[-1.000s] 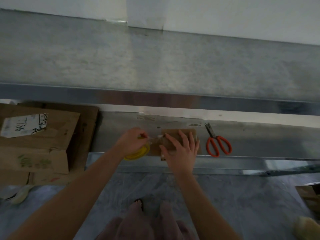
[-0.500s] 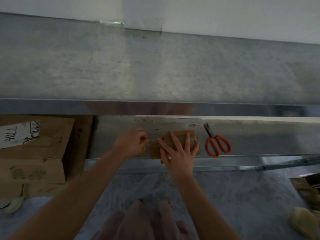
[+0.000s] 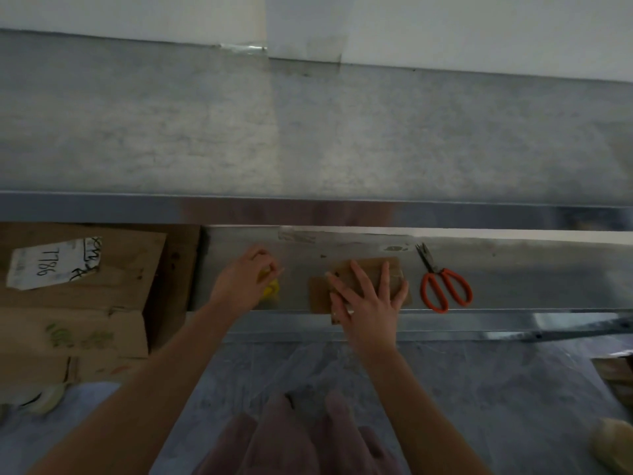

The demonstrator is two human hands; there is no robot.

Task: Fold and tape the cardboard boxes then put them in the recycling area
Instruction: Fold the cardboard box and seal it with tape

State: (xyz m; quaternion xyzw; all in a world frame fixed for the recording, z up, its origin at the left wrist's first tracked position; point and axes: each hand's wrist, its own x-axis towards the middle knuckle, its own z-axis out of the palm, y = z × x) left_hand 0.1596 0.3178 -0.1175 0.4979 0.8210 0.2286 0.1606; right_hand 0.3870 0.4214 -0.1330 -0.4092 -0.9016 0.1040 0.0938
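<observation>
Head view: hands at a metal shelf.
Left hand: fingers curled round the yellow tape.
Right hand: fingers spread, pressing flat on the box.
Box: small, flattened, on the shelf, right of the tape.
Scissors: orange-handled, just right of the box.
Cartons: stacked far left.

Dim light; white wall behind steel shelf, grey floor below.

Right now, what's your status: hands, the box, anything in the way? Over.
Left hand grips yellow tape roll. Right hand pressed flat on small folded cardboard. Orange scissors lie apart to its right, nothing blocking. Over.
</observation>
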